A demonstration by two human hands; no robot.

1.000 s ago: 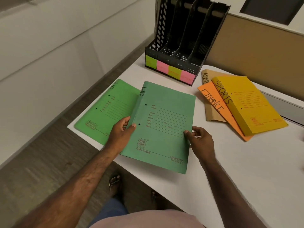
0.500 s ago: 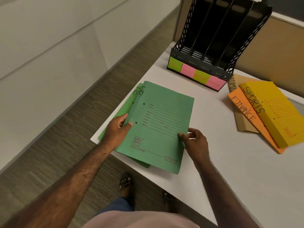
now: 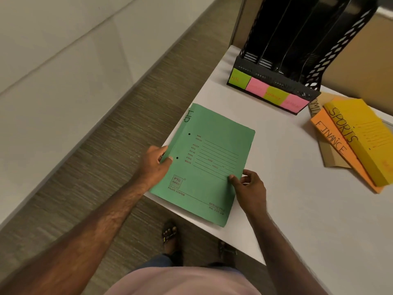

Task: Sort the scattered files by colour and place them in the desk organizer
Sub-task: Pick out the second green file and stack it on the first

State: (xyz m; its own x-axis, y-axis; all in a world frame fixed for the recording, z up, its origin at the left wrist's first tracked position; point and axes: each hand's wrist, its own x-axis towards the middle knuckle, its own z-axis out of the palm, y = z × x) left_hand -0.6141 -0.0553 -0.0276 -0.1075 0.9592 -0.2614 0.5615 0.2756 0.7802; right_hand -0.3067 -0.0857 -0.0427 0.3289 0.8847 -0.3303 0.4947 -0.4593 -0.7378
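A green file lies at the left front corner of the white desk, covering a second green file that is hidden beneath it. My left hand grips the stack's left edge, thumb on top. My right hand pinches its right edge. The black desk organizer stands at the back with green and pink sticky labels along its front. On the right lie a yellow file marked SPORTS, an orange file marked FINANCE and a brown file, overlapping.
The desk's left edge drops to a grey-brown floor. A pale wall runs along the left. A tan partition stands behind the organizer. My sandalled foot shows below the desk edge.
The top green file has slid left over the second green file, which now is fully covered. Both hands kept their hold on the edges. The view has shifted closer to the organizer.
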